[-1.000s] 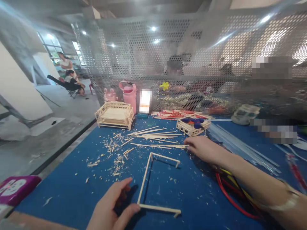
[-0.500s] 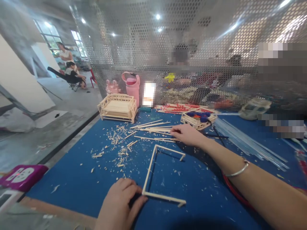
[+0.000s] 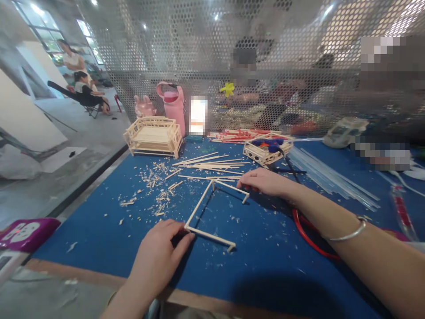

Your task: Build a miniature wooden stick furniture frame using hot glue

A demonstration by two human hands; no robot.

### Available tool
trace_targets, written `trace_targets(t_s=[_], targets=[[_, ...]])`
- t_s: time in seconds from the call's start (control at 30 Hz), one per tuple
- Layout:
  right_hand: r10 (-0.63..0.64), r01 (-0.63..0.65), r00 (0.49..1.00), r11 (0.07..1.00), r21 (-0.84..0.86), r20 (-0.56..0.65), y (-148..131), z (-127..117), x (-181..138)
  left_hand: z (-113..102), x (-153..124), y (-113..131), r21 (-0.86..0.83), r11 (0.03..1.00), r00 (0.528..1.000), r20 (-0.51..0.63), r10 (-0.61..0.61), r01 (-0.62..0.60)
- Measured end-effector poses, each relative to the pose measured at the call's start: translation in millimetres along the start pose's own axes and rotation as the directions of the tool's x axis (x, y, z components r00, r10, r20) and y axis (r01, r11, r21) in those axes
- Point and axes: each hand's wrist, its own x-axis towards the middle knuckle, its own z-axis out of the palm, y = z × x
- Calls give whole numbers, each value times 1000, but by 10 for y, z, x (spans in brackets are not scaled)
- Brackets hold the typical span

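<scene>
A three-sided frame of thin wooden sticks [image 3: 200, 204] lies on the blue tabletop, its open side to the right, with short stubs at the ends. My left hand [image 3: 161, 250] pinches its near left corner between thumb and fingers. Beside the frame's far arm is my right hand [image 3: 260, 180], fingers curled together and pointing left. Its fingertips are close to the ends of some loose wooden sticks [image 3: 215, 165]; whatever they hold, if anything, is hidden.
Behind stand a small stick-built model [image 3: 154, 135], a pink bottle [image 3: 174, 110] and a glue gun [image 3: 270, 144] on a stick tray [image 3: 262, 157]. Clear glue sticks [image 3: 332, 177] lie right. Wood scraps [image 3: 159, 181] litter the left. A perforated metal screen [image 3: 186, 53] closes the back.
My right hand has drawn back slightly from the loose sticks, toward me and to the right. My left hand keeps hold of the frame's corner. The camera view has shifted.
</scene>
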Motion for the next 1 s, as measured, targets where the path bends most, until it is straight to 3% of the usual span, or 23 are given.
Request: trace_targets(t_s=[0.2, 0.3, 0.5, 0.67, 0.83, 1.0], targets=[[-49, 47, 997, 998, 29, 64, -111, 65, 24, -74, 81, 24, -6, 999, 999, 7, -43, 44], [-51, 33, 994, 986, 164, 101, -130, 60, -55, -188, 214, 7, 4, 1000, 1000, 18, -23, 23], [48, -73, 996, 932, 355, 78, -137, 60, -385, -372, 770, -78, 3, 997, 994, 81, 79, -79], [126, -126, 992, 909, 397, 27, -64, 181, -569, -305, 1162, -117, -60, 989, 964, 223, 148, -138], [176, -172, 984, 898, 404, 26, 73, 312, -556, -166, 1217, -173, -92, 984, 943, 284, 170, -150], [175, -173, 984, 884, 435, 36, 133, 354, -530, -163, 1153, -223, -149, 980, 942, 288, 173, -135]])
